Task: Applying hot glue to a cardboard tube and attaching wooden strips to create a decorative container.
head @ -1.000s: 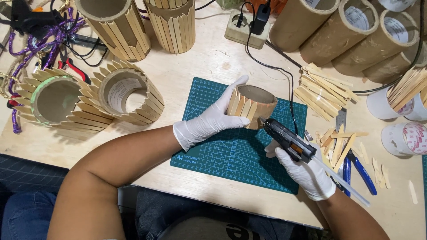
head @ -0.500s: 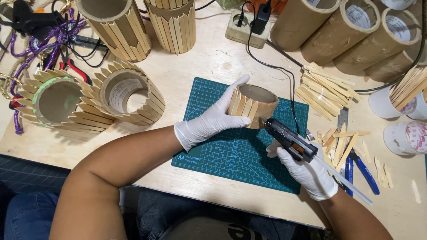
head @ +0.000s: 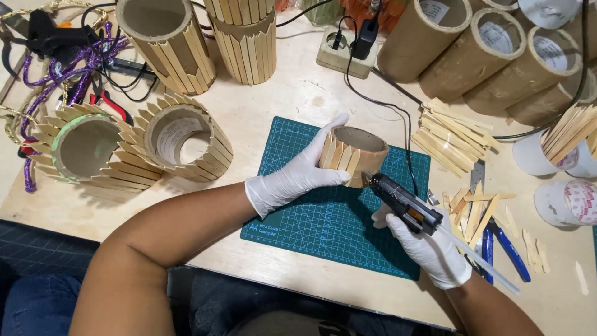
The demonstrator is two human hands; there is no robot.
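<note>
Green cutting mat (head: 323,224) — short cardboard ring (head: 360,146), part-clad in pale sticks

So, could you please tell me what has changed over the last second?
Almost nothing. The left hand holds the cardboard ring on the green cutting mat as before, and the right hand keeps the glue gun with its nozzle at the ring's side. Nothing was picked up or let go.

place: my craft workbench | surface: pale wooden table (head: 292,106) with green cutting mat (head: 336,211) | stock: cardboard tubes (head: 497,56), loose wooden sticks (head: 448,134), stick-clad cylinders (head: 168,40) | tools: glue gun (head: 404,202) in my right hand (head: 429,249), blue pliers (head: 504,246), power strip (head: 345,53)
</note>
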